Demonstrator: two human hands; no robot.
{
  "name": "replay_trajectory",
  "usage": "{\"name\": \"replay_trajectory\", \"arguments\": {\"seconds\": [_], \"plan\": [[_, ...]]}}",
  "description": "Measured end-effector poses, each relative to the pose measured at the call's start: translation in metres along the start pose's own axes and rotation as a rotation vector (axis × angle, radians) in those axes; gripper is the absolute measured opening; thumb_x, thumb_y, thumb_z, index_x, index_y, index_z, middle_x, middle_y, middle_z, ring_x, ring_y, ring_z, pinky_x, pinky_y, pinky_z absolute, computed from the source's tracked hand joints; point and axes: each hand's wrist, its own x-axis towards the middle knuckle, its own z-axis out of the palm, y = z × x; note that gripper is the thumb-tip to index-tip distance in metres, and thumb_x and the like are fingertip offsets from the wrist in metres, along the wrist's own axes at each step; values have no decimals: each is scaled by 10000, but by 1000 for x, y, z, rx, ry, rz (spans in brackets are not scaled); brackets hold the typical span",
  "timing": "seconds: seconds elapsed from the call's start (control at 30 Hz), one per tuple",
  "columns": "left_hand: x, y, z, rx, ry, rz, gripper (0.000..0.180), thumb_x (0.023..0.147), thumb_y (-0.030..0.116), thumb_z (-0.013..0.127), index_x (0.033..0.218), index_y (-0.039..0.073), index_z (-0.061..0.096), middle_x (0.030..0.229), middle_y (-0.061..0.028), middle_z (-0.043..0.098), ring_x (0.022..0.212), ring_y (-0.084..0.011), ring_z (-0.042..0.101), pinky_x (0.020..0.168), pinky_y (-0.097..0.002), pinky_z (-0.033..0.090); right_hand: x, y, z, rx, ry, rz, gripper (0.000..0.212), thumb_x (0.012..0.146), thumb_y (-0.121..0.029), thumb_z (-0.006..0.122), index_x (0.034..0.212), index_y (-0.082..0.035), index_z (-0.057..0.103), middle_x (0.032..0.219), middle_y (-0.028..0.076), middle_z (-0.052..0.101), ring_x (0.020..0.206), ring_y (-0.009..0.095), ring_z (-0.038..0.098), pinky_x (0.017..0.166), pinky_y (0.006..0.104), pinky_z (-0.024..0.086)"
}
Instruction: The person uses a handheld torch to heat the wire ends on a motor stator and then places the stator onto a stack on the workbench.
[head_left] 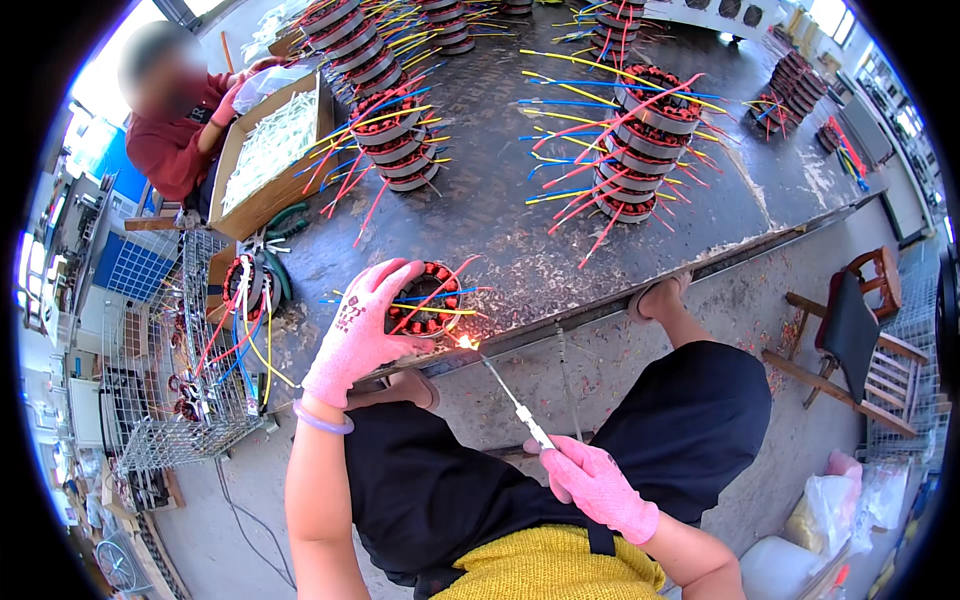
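Note:
My left hand point(366, 325), in a pink glove, is wrapped around the near left side of a motor stator point(436, 322) at the table's front edge. Red windings line the ring, and red, blue and yellow wires stick out of it. In my right hand point(600, 487), also gloved in pink, is a slim white-handled rod point(517, 409). A small bright flame point(467, 342) burns at its far tip, close beside the stator's lower right rim. Glare hides exactly what the flame touches.
Stacks of stators point(640, 150) with loose wires stand on the dark table point(480, 190). At left are a cardboard box point(268, 205) of white pieces, green-handled pliers point(288, 222) and a wired stator point(248, 285). Across the corner sits a co-worker point(178, 130). A chair point(850, 335) stands right.

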Motion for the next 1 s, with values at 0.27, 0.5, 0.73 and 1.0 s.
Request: {"name": "replay_trajectory", "arguments": {"seconds": [0.27,0.5,0.73,1.0], "plan": [[1,0,0,-17,-5,7,909,612,261,904,1416,91,516,1434,-184,491,1345,-392,445,1135,-459,370,-1,1,-3,-34,-6,22,347,1059,-267,497,1255,0,601,676,-29,479,591,53,441,547,248,378],[0,1,-1,6,-18,-20,923,603,231,909,1426,86,516,1453,-171,482,1361,-364,445,1140,-438,363,1,3,-2,-46,-14,-11,339,1059,-267,494,1231,8,590,682,-27,477,600,51,441,551,252,378],[3,2,-5,-37,-37,4,903,614,211,897,1424,84,520,1462,-161,483,1371,-356,436,1152,-436,345,-2,1,0,25,-1,34,333,1060,-259,493,1239,3,591,695,-48,465,599,43,429,547,239,361],[2,-1,-4,-32,-39,-2,911,615,229,895,1430,84,514,1470,-160,477,1378,-356,429,1154,-440,342,0,-4,1,-87,-9,9,331,1059,-245,487,1250,8,585,667,-23,464,579,60,429,546,259,374]]}}
